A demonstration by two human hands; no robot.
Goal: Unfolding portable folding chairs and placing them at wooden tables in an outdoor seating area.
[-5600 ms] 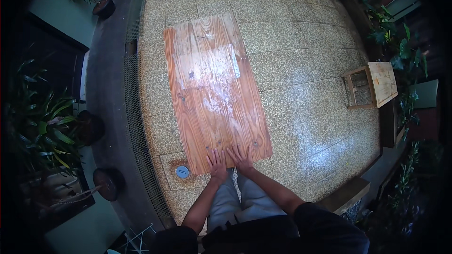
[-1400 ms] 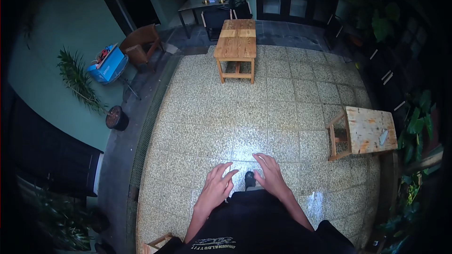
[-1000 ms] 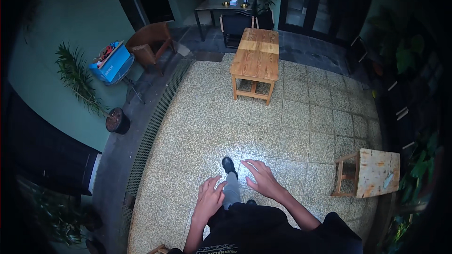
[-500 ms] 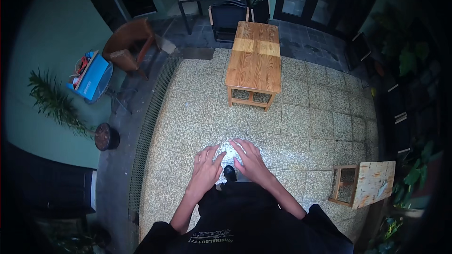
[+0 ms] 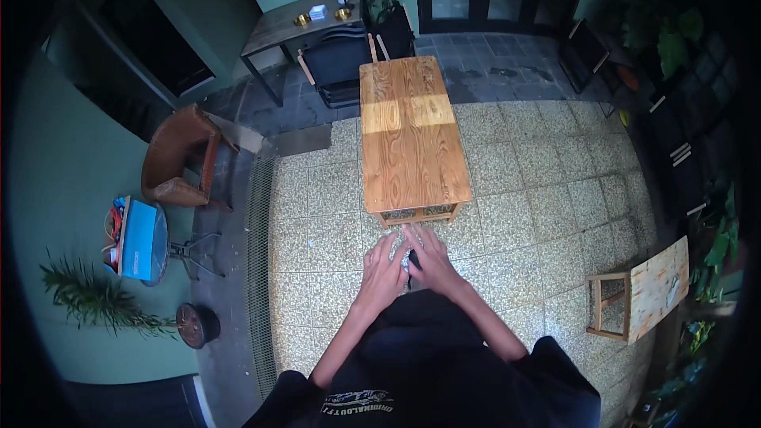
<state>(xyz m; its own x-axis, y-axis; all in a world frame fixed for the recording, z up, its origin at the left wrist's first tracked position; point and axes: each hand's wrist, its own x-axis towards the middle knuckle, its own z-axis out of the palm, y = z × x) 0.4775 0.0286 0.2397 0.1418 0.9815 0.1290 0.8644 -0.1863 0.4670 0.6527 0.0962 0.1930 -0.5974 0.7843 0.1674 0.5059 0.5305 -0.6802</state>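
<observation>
My left hand (image 5: 385, 271) and my right hand (image 5: 432, 260) hang in the air in front of my dark shirt. Both have their fingers stretched forward and slightly apart, with nothing visible in them. Their fingertips come close together; whether they touch I cannot tell. Just beyond my fingers stands the near end of a long wooden table (image 5: 414, 160), its grained top bare and crossed by a paler band. Part of a dark shoe (image 5: 413, 258) shows between my hands.
A brown armchair (image 5: 170, 150) and a small round table (image 5: 161, 242) carrying a blue box (image 5: 141, 238) stand left, near a potted plant (image 5: 196, 325). Black chairs (image 5: 337, 71) and a dark table (image 5: 277, 24) are at the back. A worn wooden stool (image 5: 658, 289) is at right.
The wooden table now appears nearer and larger, as my view has moved forward and turned. My hands have drawn closer together, both still open.
</observation>
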